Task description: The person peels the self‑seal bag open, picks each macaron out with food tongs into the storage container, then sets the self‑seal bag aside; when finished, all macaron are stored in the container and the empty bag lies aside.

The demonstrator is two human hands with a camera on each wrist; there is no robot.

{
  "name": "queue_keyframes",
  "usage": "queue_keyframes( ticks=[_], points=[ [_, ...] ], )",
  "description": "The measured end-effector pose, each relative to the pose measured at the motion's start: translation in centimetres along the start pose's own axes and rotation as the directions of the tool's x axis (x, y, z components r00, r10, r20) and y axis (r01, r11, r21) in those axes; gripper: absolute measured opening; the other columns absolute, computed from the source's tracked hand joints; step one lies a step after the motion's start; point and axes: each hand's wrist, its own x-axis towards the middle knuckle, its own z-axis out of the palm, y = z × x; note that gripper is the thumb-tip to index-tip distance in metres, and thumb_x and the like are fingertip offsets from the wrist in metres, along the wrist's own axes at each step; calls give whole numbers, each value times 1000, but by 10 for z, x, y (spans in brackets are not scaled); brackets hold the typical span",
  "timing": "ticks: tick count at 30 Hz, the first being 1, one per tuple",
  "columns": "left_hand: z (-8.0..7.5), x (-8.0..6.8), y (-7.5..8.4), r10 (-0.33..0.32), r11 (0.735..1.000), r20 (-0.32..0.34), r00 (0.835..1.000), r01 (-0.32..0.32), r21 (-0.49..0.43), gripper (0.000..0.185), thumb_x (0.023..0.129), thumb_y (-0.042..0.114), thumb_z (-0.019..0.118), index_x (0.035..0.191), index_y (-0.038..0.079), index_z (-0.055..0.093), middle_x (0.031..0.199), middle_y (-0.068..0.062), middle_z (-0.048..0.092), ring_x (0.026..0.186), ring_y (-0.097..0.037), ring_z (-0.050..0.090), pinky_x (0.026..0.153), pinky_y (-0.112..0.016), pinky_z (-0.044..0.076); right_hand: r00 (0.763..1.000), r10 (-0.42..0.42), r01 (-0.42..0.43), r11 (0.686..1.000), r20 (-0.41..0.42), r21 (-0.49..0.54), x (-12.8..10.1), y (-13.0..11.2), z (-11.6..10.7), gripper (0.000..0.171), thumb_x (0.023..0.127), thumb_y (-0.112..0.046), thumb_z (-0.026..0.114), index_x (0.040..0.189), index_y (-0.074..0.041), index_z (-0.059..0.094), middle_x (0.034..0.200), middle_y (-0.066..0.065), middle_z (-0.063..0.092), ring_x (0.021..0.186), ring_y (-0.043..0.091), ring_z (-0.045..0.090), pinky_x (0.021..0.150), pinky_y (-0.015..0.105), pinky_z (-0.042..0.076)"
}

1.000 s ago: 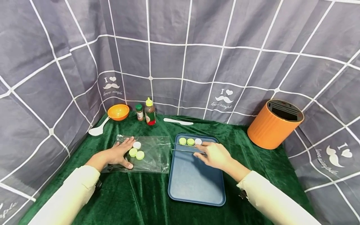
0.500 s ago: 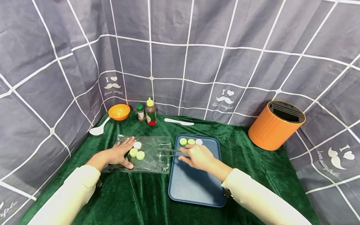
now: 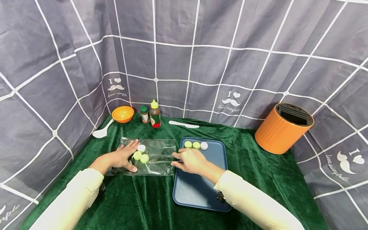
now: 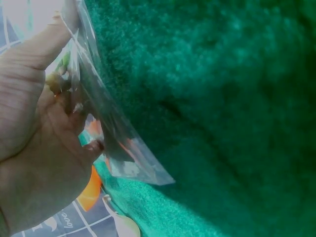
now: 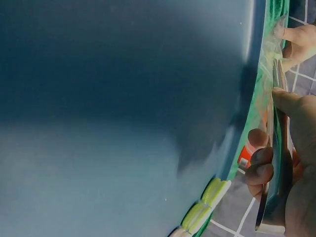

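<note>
My left hand point(image 3: 120, 158) rests with spread fingers on a clear plastic bag point(image 3: 164, 145), pressing its left part to the green cloth. Beside those fingers, a white round piece point(image 3: 141, 148) and two pale green, macaron-like ones point(image 3: 144, 158) lie on or in the bag. Over the left edge of the blue tray point(image 3: 201, 195), my right hand point(image 3: 189, 160) holds metal tongs point(image 5: 270, 228) between thumb and fingers. Their parted tips reach left over the bag, close to the nearer green piece. Along the tray's far edge sit two green pieces point(image 3: 196, 145) and a white one point(image 3: 203, 146).
At the back left are an orange bowl point(image 3: 123, 114), a white spoon point(image 3: 100, 132), a green-capped spice jar point(image 3: 144, 115) and a sauce bottle point(image 3: 155, 116). A white knife point(image 3: 184, 124) lies behind the tray. An orange knife block point(image 3: 283, 129) stands right, before a grey curtain.
My right hand has moved left with the tongs, from the pieces at the tray's far edge to the bag. The left hand has stayed on the bag.
</note>
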Motion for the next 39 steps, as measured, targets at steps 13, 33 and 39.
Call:
queue_keyframes(
  ticks=[13, 33, 39],
  points=[
    [2, 8, -15, -23, 1000, -10, 1000, 23, 14, 154, 68, 80, 90, 179, 11, 8, 188, -13, -8, 174, -42, -10, 133, -75, -6, 999, 37, -37, 999, -17, 14, -6, 18, 1, 42, 107, -47, 73, 138, -20, 80, 115, 0, 82, 77, 13, 74, 48, 28, 48],
    [5, 20, -34, -13, 1000, -4, 1000, 12, -19, 157, 65, 79, 93, 180, 13, 7, 188, -10, -11, 174, -42, -13, 132, -75, -10, 999, -41, 41, 998, -7, 40, 11, 1, 3, 42, 109, -47, 69, 141, -21, 78, 113, -1, 81, 80, 12, 74, 54, 28, 54],
    [5, 20, -36, -11, 1000, -3, 1000, 11, -14, 157, 66, 79, 92, 180, 13, 7, 188, -10, -11, 174, -41, -13, 133, -75, -10, 999, -48, 48, 999, 4, 22, 16, -3, 4, 42, 110, -48, 68, 141, -21, 78, 115, -1, 81, 85, 14, 77, 58, 30, 58]
  ],
)
